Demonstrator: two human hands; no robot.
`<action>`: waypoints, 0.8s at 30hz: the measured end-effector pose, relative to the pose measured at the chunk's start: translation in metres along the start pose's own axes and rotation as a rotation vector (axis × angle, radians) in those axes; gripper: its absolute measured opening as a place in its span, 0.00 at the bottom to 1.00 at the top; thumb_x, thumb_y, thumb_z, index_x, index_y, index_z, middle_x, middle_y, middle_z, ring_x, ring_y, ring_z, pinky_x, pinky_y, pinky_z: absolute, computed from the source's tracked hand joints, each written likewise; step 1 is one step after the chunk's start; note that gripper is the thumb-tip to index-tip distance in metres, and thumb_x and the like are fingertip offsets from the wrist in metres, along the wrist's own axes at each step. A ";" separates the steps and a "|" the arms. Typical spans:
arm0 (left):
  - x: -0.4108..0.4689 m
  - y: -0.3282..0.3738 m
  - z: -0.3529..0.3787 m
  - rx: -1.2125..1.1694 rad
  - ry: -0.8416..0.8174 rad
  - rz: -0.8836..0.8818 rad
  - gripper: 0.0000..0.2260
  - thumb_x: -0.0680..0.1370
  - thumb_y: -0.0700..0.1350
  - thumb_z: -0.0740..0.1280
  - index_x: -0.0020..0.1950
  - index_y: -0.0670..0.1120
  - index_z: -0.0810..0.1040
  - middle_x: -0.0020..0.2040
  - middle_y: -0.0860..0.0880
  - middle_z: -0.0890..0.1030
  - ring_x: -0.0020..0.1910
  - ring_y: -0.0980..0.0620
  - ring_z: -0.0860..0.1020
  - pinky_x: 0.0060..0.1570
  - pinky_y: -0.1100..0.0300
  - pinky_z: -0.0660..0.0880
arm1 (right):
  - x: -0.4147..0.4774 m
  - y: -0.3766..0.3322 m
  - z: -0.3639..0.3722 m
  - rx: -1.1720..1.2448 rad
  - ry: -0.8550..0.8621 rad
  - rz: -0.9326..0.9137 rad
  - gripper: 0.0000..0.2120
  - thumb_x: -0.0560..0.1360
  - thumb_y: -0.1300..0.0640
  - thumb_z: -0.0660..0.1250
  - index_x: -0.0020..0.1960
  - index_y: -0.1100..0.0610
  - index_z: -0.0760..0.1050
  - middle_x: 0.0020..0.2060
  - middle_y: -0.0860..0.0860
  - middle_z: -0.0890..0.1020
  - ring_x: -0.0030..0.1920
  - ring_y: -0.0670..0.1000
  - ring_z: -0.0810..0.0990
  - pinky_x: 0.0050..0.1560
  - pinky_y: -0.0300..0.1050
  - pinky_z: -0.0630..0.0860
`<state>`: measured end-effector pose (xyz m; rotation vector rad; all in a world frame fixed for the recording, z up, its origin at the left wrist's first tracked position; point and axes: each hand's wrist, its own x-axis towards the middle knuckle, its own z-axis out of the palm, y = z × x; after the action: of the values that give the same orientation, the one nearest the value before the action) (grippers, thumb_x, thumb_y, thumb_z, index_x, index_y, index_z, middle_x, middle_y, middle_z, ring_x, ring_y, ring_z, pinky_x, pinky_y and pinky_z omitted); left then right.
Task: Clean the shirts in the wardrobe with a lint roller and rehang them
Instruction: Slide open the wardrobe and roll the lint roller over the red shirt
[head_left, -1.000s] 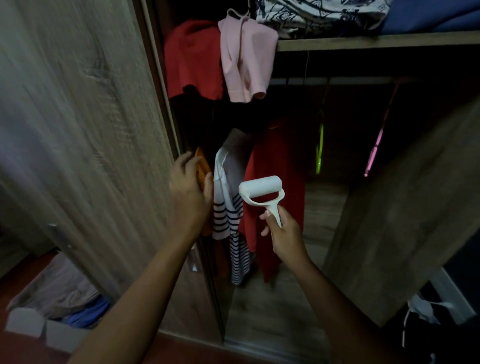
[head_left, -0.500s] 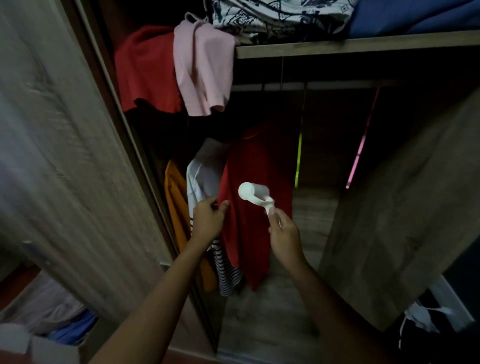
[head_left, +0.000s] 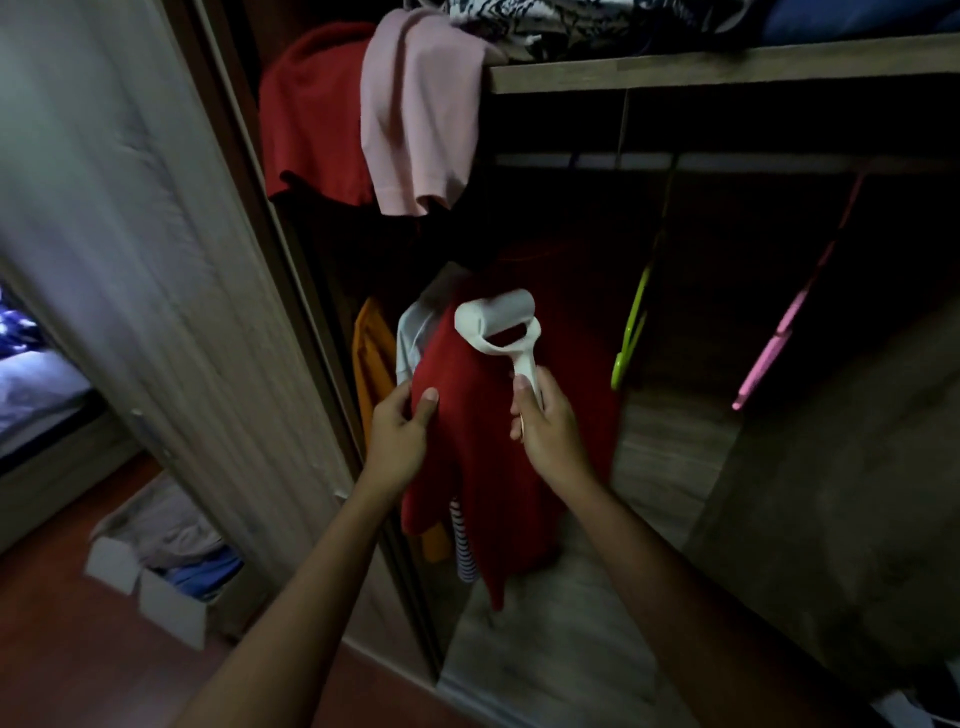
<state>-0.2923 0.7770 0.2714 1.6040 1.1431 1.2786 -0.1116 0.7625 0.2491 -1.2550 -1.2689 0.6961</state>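
Red shirt (head_left: 483, 452) hangs lengthwise in the wardrobe (head_left: 727, 65); the left hand (head_left: 400, 434) pinches its left edge; the lint roller (head_left: 498, 319) lies crosswise over its upper part; the right hand (head_left: 548, 434) grips the handle (head_left: 523, 364) just below, suiting a downward stroke

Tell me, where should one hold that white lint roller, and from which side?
By its slim handle, from below: the lint roller stands drum-up, and the drum must stay free to turn against the red shirt. The right hand grips it so.
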 end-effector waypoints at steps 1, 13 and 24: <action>-0.002 0.002 0.000 -0.017 0.020 -0.005 0.12 0.84 0.47 0.62 0.63 0.44 0.80 0.57 0.47 0.84 0.57 0.49 0.83 0.60 0.44 0.79 | 0.000 0.004 0.000 0.009 -0.023 0.004 0.11 0.83 0.46 0.55 0.54 0.51 0.72 0.36 0.50 0.74 0.31 0.48 0.73 0.29 0.42 0.71; -0.007 0.012 -0.012 -0.093 0.092 -0.028 0.11 0.83 0.50 0.64 0.56 0.45 0.81 0.54 0.41 0.84 0.56 0.40 0.82 0.60 0.35 0.77 | -0.084 0.127 0.013 -0.263 -0.281 0.204 0.08 0.82 0.48 0.60 0.54 0.49 0.75 0.40 0.49 0.80 0.37 0.43 0.77 0.37 0.37 0.71; -0.009 0.027 -0.016 -0.139 0.073 -0.061 0.13 0.84 0.46 0.62 0.63 0.41 0.79 0.57 0.42 0.84 0.57 0.44 0.84 0.61 0.42 0.79 | 0.001 0.018 0.001 0.094 -0.012 0.046 0.08 0.83 0.46 0.58 0.47 0.46 0.71 0.29 0.46 0.69 0.26 0.44 0.69 0.26 0.42 0.66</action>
<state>-0.3043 0.7612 0.2975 1.4216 1.1131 1.3558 -0.1082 0.7683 0.2322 -1.2073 -1.2066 0.7888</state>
